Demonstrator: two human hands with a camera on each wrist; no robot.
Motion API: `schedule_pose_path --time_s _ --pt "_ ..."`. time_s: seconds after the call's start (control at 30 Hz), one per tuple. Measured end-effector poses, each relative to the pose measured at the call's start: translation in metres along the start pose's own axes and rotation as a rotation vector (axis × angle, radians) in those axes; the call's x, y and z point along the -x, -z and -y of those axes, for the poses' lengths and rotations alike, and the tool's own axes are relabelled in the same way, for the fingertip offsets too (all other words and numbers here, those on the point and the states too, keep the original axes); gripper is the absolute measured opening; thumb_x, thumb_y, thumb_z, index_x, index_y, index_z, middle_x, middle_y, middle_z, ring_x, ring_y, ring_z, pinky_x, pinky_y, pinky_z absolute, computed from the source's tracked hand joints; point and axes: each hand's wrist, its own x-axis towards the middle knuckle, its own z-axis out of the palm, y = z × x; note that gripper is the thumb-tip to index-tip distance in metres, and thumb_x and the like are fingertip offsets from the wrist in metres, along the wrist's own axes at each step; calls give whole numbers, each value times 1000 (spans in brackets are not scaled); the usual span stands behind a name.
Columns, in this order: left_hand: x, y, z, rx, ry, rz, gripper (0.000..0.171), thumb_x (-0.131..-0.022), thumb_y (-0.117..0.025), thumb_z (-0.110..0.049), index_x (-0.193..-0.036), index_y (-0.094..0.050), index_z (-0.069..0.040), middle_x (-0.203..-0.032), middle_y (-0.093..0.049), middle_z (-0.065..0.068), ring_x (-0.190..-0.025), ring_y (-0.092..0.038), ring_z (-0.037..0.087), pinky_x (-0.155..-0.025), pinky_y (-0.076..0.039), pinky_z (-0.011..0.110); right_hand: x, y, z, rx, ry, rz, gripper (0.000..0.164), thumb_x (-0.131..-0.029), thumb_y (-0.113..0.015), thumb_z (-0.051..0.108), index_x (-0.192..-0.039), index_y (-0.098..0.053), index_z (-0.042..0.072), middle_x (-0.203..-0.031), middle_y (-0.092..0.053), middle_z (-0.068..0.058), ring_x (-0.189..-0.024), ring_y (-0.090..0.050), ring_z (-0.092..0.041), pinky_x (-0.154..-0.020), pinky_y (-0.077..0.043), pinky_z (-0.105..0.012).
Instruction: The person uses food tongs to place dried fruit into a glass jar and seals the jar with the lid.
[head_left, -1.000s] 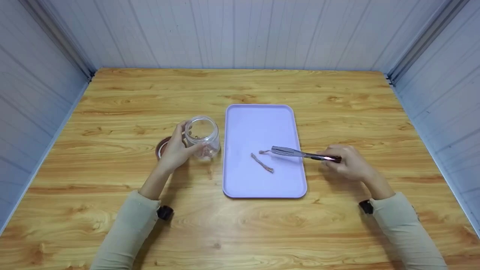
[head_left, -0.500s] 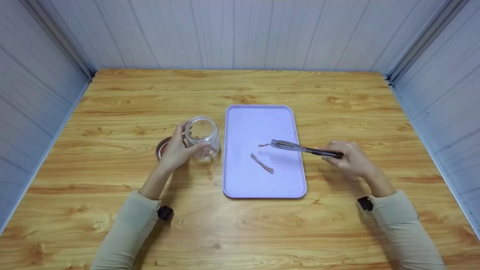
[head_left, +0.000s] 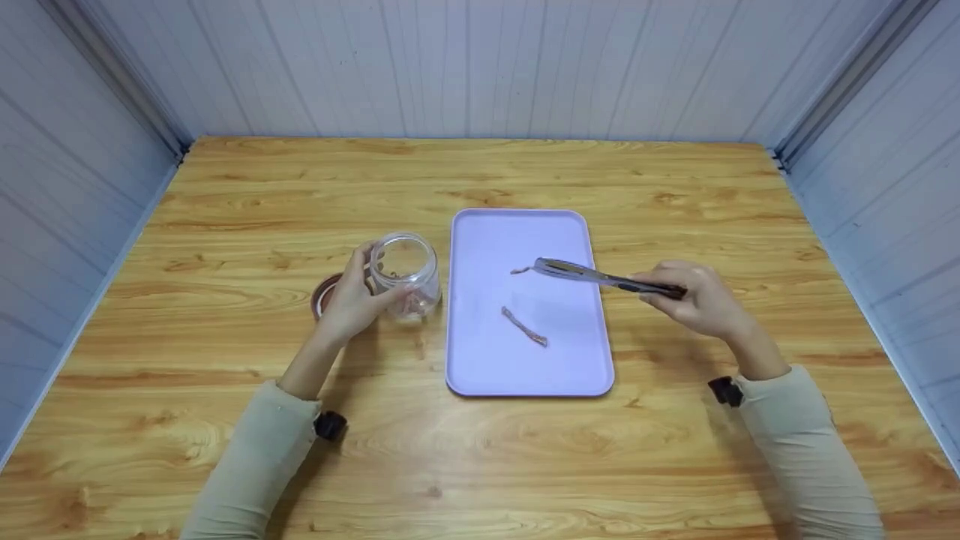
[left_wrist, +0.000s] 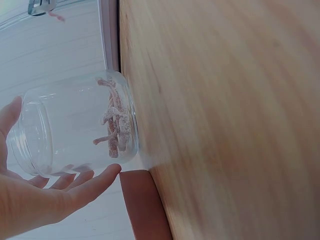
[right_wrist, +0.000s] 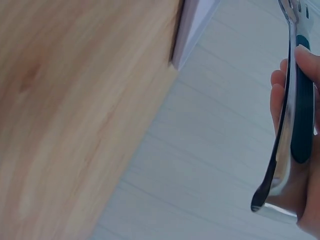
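Note:
In the head view my left hand point(head_left: 351, 304) holds a clear, lidless jar point(head_left: 426, 294) upright on the table, thumb on the near side and fingers round the back. The left wrist view shows several reddish-brown dried strips point(left_wrist: 116, 120) on the jar's bottom. My right hand point(head_left: 694, 300) grips metal tongs point(head_left: 600, 278) with dark handles, above the lilac tray point(head_left: 529, 375). From the tongs' tips juts a thin brown strip point(head_left: 520, 271), its other end hidden between them. One more strip point(head_left: 525, 328) lies on the tray.
A reddish-brown lid point(head_left: 324, 291) lies on the wooden table point(head_left: 450, 465) left of the jar, partly behind my left hand. Pale panelled walls point(head_left: 480, 67) stand at the back and both sides. The tray's raised rim lies just right of the jar.
My right hand has lifted the tongs with the pinched strip up and away from the tray, toward its far side. The left hand and jar have stayed in place.

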Motion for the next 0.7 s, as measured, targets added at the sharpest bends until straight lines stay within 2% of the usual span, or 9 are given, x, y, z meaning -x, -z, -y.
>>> schedule_pose_path --time_s 0.2,0.43,0.57,0.7 --pt "11 1 -29 3 10 4 78 -77 -69 -14 -134 -19 5 -131 -29 27 -117 -32 39 -96 -28 45 -9 2 3 4 -7 5 30 -67 -64 -20 -94 -65 -7 -68 -57 -9 -48 -37 -11 -43 -30 -20" --pt "5 1 -14 -2 11 7 81 -76 -70 -23 -135 -20 1 -131 -30 25 -117 -33 37 -96 -29 44 -21 2 9 11 6 -11 28 -68 -64 -18 -93 -65 -6 -65 -54 -8 -46 -33 -11 -42 -27 -20" --pt "13 1 -32 14 11 6 76 -78 -68 -13 -134 -20 4 -131 -29 27 -117 -32 39 -96 -29 45 -28 1 11 11 28 -23 30 -67 -64 -19 -94 -65 -6 -64 -53 -9 -47 -33 -11 -42 -27 -22" --pt "15 1 -35 5 12 5 74 -78 -67 -10 -133 -21 5 -130 -30 27 -117 -33 39 -95 -30 45 -35 1 12 7 34 -17 29 -68 -64 -18 -95 -65 -8 -68 -55 -10 -48 -35 -11 -43 -28 -21"
